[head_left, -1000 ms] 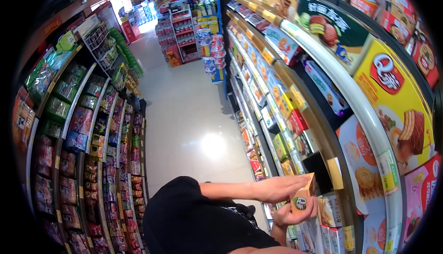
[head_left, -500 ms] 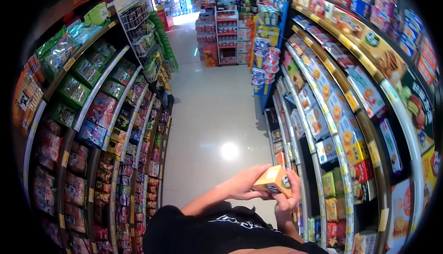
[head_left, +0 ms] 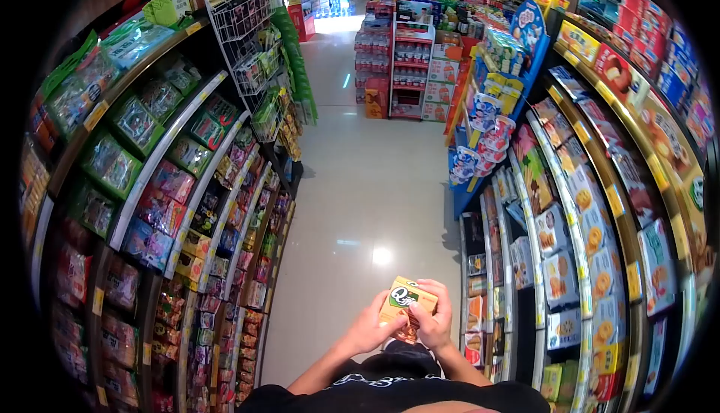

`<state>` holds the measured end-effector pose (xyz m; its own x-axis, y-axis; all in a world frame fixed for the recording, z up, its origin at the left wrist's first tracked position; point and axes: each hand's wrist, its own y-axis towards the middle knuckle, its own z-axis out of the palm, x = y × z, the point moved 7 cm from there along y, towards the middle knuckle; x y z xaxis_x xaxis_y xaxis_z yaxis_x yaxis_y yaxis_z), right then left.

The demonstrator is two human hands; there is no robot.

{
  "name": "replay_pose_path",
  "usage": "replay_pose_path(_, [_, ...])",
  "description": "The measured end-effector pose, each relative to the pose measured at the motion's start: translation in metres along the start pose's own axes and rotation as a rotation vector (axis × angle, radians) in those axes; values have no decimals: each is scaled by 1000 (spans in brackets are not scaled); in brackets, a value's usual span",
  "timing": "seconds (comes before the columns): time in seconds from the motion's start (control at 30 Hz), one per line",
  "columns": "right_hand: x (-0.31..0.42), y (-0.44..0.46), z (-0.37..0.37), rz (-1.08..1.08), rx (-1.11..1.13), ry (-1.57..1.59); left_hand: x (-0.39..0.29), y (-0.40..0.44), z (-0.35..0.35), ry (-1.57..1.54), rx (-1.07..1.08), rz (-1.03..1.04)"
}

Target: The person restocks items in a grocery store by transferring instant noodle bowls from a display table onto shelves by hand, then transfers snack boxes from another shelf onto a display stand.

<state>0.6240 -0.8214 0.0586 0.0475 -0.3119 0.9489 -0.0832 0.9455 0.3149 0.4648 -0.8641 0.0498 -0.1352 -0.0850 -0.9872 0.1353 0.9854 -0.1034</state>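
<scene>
A small yellow-orange snack box (head_left: 388,309) with a dark green oval logo and a large white "Q" is held in front of my body, low in the view. My left hand (head_left: 369,328) grips its left side, thumb across the lower front. My right hand (head_left: 433,317) wraps the right side, its thumb pressed on the front face. The printed front faces up toward me. The fingers behind the box are hidden.
Shelves of bagged snacks (head_left: 161,184) line the left side. Boxed biscuits (head_left: 559,278) fill the right shelves. A blue display rack (head_left: 480,151) stands at the right shelf end. Beyond the tiled aisle floor (head_left: 360,210) is a drinks stand (head_left: 411,61).
Both hands have brought the box to the left and nearer the middle of my body. It has turned so its logo front faces me. The view has swung to the right.
</scene>
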Motion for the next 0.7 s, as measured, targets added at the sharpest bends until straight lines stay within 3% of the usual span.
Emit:
replay_pose_path(0.23, [-69,207,36,234,294,-62,-22,165,-78,175,-105,-120])
replay_pose_path(0.37, [-56,317,47,-68,330,-106,-60,256,-119,249,-90,-84])
replay_pose_path(0.5, [-85,390,65,-64,350,-119,-68,324,-156,320,-150,-33])
replay_pose_path(0.7, [-161,472,98,239,571,-492,-4,411,-197,172,-217,-201])
